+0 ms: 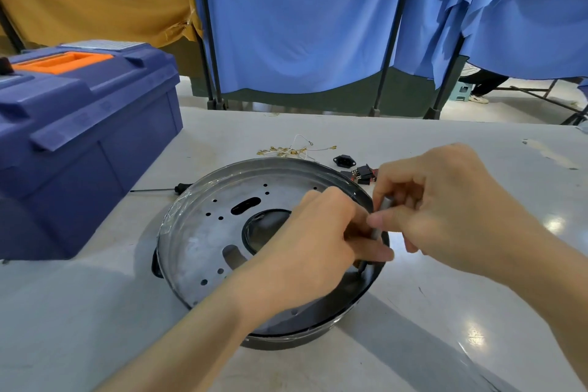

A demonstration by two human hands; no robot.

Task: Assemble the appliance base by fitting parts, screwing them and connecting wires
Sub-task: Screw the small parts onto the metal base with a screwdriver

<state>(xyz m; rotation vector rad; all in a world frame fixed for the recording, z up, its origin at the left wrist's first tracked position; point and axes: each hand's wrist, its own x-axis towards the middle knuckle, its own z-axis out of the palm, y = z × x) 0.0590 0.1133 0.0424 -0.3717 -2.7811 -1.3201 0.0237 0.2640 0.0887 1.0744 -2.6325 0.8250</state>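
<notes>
A round metal appliance base (203, 232) with a black rim lies on the white table, its plate full of holes and slots around a central opening. My left hand (311, 242) rests over its right side, fingers curled at the rim. My right hand (445, 210) grips a grey screwdriver (380, 219) held upright, its tip down at the rim just inside the right edge. What the left fingers pinch is hidden.
A blue toolbox (79, 143) with an orange handle stands at the left. Behind the base lie wires with brass terminals (289, 149), a black socket (344, 161) and black switches (362, 173). A thin black tool (165, 190) lies left of the base.
</notes>
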